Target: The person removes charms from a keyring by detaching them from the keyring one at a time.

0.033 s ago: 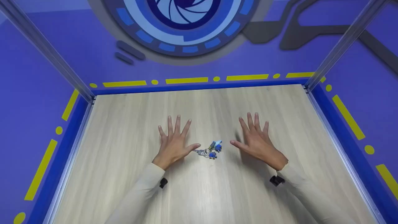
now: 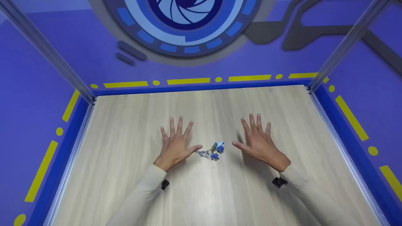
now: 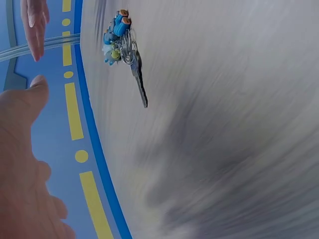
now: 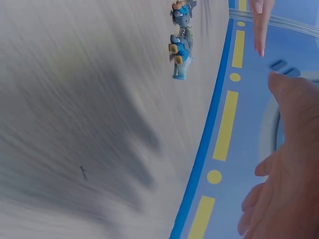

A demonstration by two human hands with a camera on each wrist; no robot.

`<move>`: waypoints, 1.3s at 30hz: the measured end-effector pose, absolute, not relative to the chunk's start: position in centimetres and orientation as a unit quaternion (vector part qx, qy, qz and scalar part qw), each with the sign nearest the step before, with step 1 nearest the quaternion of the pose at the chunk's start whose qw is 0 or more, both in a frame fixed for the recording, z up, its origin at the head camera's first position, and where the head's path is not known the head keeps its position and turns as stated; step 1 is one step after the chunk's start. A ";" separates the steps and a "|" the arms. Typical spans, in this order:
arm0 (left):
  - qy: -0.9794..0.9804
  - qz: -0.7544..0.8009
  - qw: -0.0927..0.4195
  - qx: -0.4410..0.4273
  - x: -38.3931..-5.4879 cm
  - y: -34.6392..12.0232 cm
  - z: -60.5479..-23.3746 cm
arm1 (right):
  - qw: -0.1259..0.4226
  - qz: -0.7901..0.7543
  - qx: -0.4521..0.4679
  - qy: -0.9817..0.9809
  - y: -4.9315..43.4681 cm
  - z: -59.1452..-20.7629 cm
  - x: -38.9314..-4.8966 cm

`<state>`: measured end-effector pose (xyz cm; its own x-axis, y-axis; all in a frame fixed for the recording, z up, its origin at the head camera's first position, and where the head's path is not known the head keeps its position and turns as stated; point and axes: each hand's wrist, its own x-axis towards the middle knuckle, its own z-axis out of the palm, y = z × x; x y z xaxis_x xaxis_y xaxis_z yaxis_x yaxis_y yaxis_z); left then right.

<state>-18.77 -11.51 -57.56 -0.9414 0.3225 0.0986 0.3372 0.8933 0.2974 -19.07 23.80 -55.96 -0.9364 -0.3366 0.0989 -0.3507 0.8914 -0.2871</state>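
Observation:
A key (image 3: pixel 140 82) on a metal ring (image 3: pixel 128 48) lies on the wooden table, with small blue figurine charms (image 2: pixel 214 156) attached. My left hand (image 2: pixel 176 147) is held palm down with fingers spread, left of the bunch; its thumb tip overlaps the key end in the head view. On the other side, my right hand (image 2: pixel 261 145) is also spread palm down, its thumb pointing at the charms with a gap between. Both hands hold nothing, and shadows fall beneath them. In the right wrist view, two blue-clothed figurines (image 4: pixel 180 49) with tan feet show near the top.
The pale wooden tabletop (image 2: pixel 201 194) is bounded by blue panels with yellow dashes (image 2: pixel 188 81) at the back and sides. Metal posts (image 2: pixel 342 40) stand at the back corners. Black wrist straps (image 2: pixel 279 182) show under the sleeves.

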 end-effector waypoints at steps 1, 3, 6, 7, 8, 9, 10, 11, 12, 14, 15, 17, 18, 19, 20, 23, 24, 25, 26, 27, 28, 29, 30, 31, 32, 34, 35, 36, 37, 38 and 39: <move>-0.972 -0.157 0.023 -0.172 -18.7 -11.5 -57.5 | 0.028 0.153 0.179 -0.971 23.7 -56.0 -19.1; -0.972 -0.155 0.021 -0.176 -18.5 -11.6 -57.5 | 0.035 0.160 0.182 -0.970 23.6 -56.0 -19.1; -0.969 -0.162 0.017 -0.187 -18.2 -11.5 -57.5 | 0.056 0.179 0.195 -0.963 23.2 -56.3 -18.9; -0.968 -0.166 0.017 -0.189 -18.1 -11.6 -57.6 | 0.064 0.185 0.201 -0.960 23.0 -56.4 -18.9; -0.967 -0.171 0.016 -0.190 -17.9 -11.6 -57.7 | 0.071 0.193 0.208 -0.956 22.8 -56.5 -18.8; -0.965 -0.177 0.016 -0.191 -17.7 -11.6 -57.9 | 0.080 0.200 0.215 -0.953 22.7 -56.6 -18.8; -0.964 -0.184 0.017 -0.193 -17.7 -11.6 -58.0 | 0.090 0.205 0.222 -0.949 22.6 -56.9 -18.8; -0.962 -0.189 0.020 -0.194 -17.6 -11.6 -58.2 | 0.100 0.211 0.230 -0.945 22.5 -57.1 -18.7; -0.961 -0.192 0.027 -0.197 -17.5 -11.6 -58.4 | 0.109 0.218 0.237 -0.940 22.3 -57.3 -18.7; -0.957 -0.197 0.047 -0.206 -17.3 -11.6 -58.8 | 0.131 0.228 0.254 -0.931 22.1 -58.0 -18.6; -0.955 -0.200 0.059 -0.211 -17.3 -11.7 -59.1 | 0.140 0.234 0.262 -0.926 21.9 -58.3 -18.6; -0.948 -0.208 0.084 -0.226 -17.1 -11.6 -59.5 | 0.154 0.246 0.277 -0.916 21.6 -59.0 -18.4; -0.944 -0.213 0.097 -0.234 -17.1 -11.6 -59.7 | 0.160 0.253 0.284 -0.911 21.5 -59.3 -18.3; -0.940 -0.218 0.105 -0.242 -17.0 -11.6 -59.9 | 0.166 0.259 0.291 -0.906 21.4 -59.7 -18.2; -0.936 -0.223 0.113 -0.248 -17.0 -11.5 -60.1 | 0.171 0.266 0.297 -0.901 21.2 -59.9 -18.2; -0.928 -0.231 0.129 -0.263 -16.9 -11.2 -60.7 | 0.186 0.291 0.313 -0.885 20.9 -60.7 -18.0; -0.926 -0.232 0.134 -0.267 -16.9 -11.1 -60.8 | 0.192 0.298 0.318 -0.879 20.8 -61.0 -17.9; -0.925 -0.232 0.138 -0.268 -16.8 -11.1 -61.1 | 0.197 0.305 0.324 -0.873 20.5 -61.3 -17.9; -0.924 -0.231 0.142 -0.269 -16.6 -11.0 -61.3 | 0.201 0.309 0.330 -0.869 20.3 -61.6 -17.8; -0.924 -0.231 0.145 -0.269 -16.5 -10.9 -61.5 | 0.204 0.313 0.336 -0.865 20.1 -61.8 -17.7; -0.922 -0.232 0.151 -0.270 -16.3 -10.9 -61.7 | 0.204 0.315 0.341 -0.862 19.9 -62.1 -17.7; -0.920 -0.235 0.154 -0.271 -16.2 -10.8 -61.9 | 0.203 0.317 0.346 -0.859 19.7 -62.3 -17.6; -0.919 -0.239 0.157 -0.273 -16.1 -10.7 -62.1 | 0.201 0.318 0.351 -0.858 19.5 -62.4 -17.5; -0.917 -0.243 0.159 -0.275 -16.0 -10.7 -62.2 | 0.198 0.319 0.354 -0.856 19.3 -62.6 -17.4; -0.915 -0.247 0.159 -0.277 -15.8 -10.6 -62.4 | 0.194 0.320 0.357 -0.856 19.1 -62.7 -17.4; -0.912 -0.253 0.157 -0.282 -15.7 -10.4 -62.6 | 0.183 0.325 0.357 -0.856 18.6 -62.8 -17.3; -0.912 -0.254 0.154 -0.283 -15.6 -10.3 -62.7 | 0.179 0.325 0.357 -0.857 18.4 -62.9 -17.2; -0.913 -0.252 0.151 -0.284 -15.6 -10.2 -62.8 | 0.175 0.326 0.357 -0.858 18.1 -62.9 -17.2; -0.913 -0.249 0.150 -0.285 -15.5 -10.1 -62.9 | 0.170 0.327 0.357 -0.858 17.9 -63.0 -17.2; -0.914 -0.246 0.149 -0.285 -15.4 -10.0 -62.9 | 0.166 0.329 0.357 -0.859 17.6 -63.0 -17.2; -0.915 -0.243 0.149 -0.286 -15.4 -9.8 -63.0 | 0.162 0.330 0.357 -0.859 17.4 -63.1 -17.2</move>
<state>-15.38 -9.83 -63.03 -0.7924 0.4507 0.4111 0.5953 0.7185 0.3598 -17.20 17.38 -63.11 -0.6930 -0.5057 0.5138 -0.7196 0.5284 -0.4505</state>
